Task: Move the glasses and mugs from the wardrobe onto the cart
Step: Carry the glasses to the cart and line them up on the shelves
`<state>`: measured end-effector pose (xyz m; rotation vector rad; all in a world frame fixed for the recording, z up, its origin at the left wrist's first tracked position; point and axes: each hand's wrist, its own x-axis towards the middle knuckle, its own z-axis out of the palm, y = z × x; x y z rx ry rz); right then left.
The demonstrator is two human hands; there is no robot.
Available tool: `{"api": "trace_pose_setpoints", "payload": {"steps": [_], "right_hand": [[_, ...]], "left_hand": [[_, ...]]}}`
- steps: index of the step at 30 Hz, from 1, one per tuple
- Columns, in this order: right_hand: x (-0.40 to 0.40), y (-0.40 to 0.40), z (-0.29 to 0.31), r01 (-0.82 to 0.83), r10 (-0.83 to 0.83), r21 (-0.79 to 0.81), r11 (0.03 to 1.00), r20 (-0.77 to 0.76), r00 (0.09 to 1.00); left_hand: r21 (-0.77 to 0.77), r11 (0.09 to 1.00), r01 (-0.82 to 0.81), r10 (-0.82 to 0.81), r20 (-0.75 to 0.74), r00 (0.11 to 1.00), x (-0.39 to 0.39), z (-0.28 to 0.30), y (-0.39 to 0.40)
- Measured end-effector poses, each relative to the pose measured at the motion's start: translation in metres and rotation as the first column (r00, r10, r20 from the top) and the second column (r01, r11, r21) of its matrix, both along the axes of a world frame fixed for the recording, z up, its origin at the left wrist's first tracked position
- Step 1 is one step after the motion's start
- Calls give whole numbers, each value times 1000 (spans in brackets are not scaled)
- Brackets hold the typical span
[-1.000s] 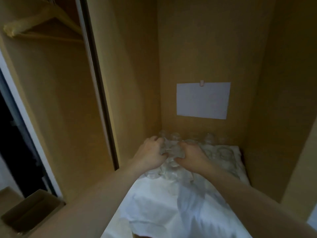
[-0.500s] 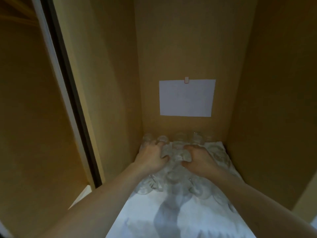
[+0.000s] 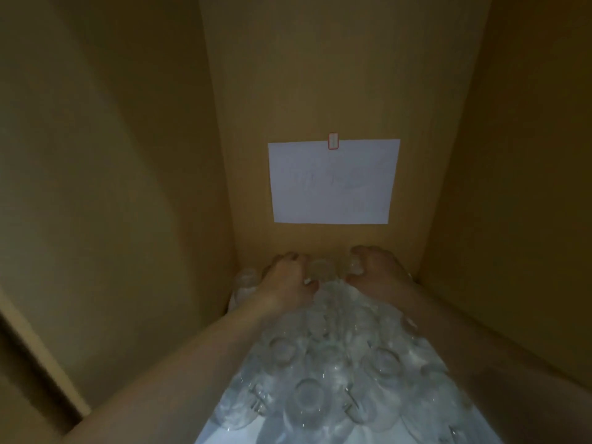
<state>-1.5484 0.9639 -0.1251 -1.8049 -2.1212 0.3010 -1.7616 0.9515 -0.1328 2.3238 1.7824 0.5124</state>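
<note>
Several clear glasses stand packed together on a white cloth on the wardrobe shelf. Both my arms reach over them to the back row. My left hand curls its fingers and thumb round a glass at the back left; the hand hides most of it. My right hand grips a glass at the back right between curled fingers and thumb. One glass stands free between the two hands, and another glass stands in the back left corner. No cart or mugs are in view.
The wardrobe's back panel carries a white paper sheet held by a small red-edged clip. The left side wall and right side wall close in tightly on both arms. A dark door edge runs at the lower left.
My head has moved closer into the wardrobe. Both hands have gone from the middle glasses to the back row and spread apart, each curling round a glass there.
</note>
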Motion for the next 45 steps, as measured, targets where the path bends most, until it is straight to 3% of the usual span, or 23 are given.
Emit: {"api": "trace_pose_setpoints", "payload": {"steps": [13, 19, 24, 28, 38, 43, 45], "right_hand": [[-2, 114, -17, 11, 8, -185, 983, 101, 995], [-3, 133, -25, -51, 80, -211, 976, 129, 988], [-3, 138, -25, -59, 135, -267, 962, 277, 951], [-6, 139, -23, -32, 111, -268, 963, 285, 952], [-7, 133, -10, -3, 69, -259, 966, 246, 967], [-10, 117, 8, -11, 29, -118, 993, 147, 989], [-12, 107, 20, 18, -7, -51, 999, 198, 980]], "left_hand": [[-174, 985, -12, 0, -69, 998, 40, -28, 117], [-319, 946, 50, -60, -20, 998, 57, -41, 139], [-368, 928, 57, -109, -123, 986, 66, -54, 151], [-407, 912, 54, -111, -118, 987, 69, -58, 161], [-294, 953, 71, -72, 7, 997, 60, -55, 159], [-207, 975, 85, -61, 120, 991, 49, -27, 148], [-144, 987, 67, -43, 160, 986, 41, -9, 140]]}}
